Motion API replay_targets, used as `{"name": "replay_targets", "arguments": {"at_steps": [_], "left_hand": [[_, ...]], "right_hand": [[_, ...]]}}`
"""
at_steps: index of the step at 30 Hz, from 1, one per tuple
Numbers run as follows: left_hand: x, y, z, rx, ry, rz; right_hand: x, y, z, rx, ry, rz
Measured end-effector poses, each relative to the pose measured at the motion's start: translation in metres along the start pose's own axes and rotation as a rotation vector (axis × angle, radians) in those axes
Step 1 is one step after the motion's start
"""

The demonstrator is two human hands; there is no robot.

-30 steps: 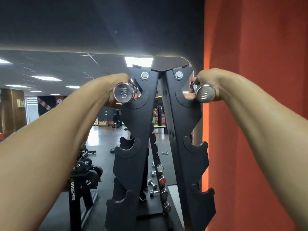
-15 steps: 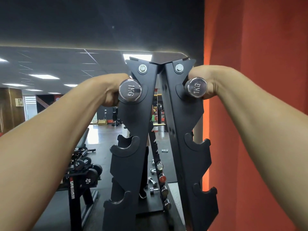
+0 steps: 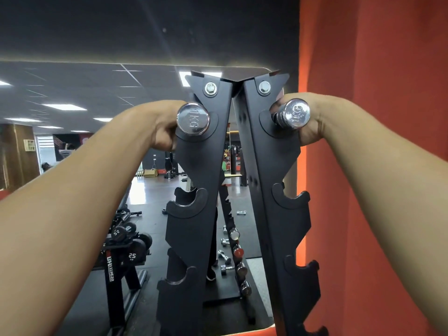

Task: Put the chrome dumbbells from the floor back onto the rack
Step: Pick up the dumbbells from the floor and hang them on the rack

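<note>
A black A-frame rack point(image 3: 197, 229) stands in front of me, seen end-on, with two slanted uprights. My left hand point(image 3: 163, 128) is closed around the handle of a chrome 1 kg dumbbell point(image 3: 193, 119), whose end sits against the top cradle of the left upright. My right hand point(image 3: 312, 123) grips a second chrome 1 kg dumbbell point(image 3: 296, 113) at the top cradle of the right upright point(image 3: 278, 214). Both handles are mostly hidden by my fingers and the uprights.
Lower cradles point(image 3: 189, 204) on both uprights hold nothing. A mirror behind the rack reflects several chrome dumbbells on the floor point(image 3: 224, 255). A low rack of black 25 kg dumbbells point(image 3: 126, 253) stands lower left. A red wall point(image 3: 375, 69) is close on the right.
Both hands have brought their dumbbells inward and down against the top cradles. The right dumbbell's end now faces me more squarely.
</note>
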State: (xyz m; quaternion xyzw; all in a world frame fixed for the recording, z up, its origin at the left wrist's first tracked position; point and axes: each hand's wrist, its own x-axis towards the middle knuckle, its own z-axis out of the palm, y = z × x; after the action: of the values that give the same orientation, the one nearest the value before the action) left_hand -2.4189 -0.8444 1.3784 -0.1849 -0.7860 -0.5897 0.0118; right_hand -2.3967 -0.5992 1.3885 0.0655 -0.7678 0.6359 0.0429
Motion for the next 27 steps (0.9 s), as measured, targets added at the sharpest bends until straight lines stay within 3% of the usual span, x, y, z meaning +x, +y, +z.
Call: {"name": "replay_targets", "arguments": {"at_steps": [3,6,10,13,15,18,27], "left_hand": [[-0.005,0.000,0.000,-0.019,0.100,-0.064],[-0.007,0.007,-0.004,-0.019,0.333,-0.068],[-0.019,0.027,0.001,-0.113,0.700,0.290],[-0.040,0.030,0.014,-0.067,0.836,0.582],[-0.061,0.023,0.030,-0.037,0.834,0.672],[-0.096,-0.001,0.052,-0.036,0.718,0.674],[-0.251,-0.044,0.084,-0.012,0.467,0.613]], "right_hand": [[0.000,0.012,-0.005,0.032,0.005,0.053],[-0.007,0.014,-0.012,0.079,0.236,-0.018],[-0.017,0.001,-0.007,0.095,0.578,-0.369],[-0.034,-0.001,0.002,0.004,0.673,-0.604],[-0.055,0.009,0.011,-0.040,0.692,-0.679],[-0.095,0.035,0.030,-0.156,0.676,-0.717],[-0.277,0.081,0.076,-0.371,0.728,-0.559]]}}
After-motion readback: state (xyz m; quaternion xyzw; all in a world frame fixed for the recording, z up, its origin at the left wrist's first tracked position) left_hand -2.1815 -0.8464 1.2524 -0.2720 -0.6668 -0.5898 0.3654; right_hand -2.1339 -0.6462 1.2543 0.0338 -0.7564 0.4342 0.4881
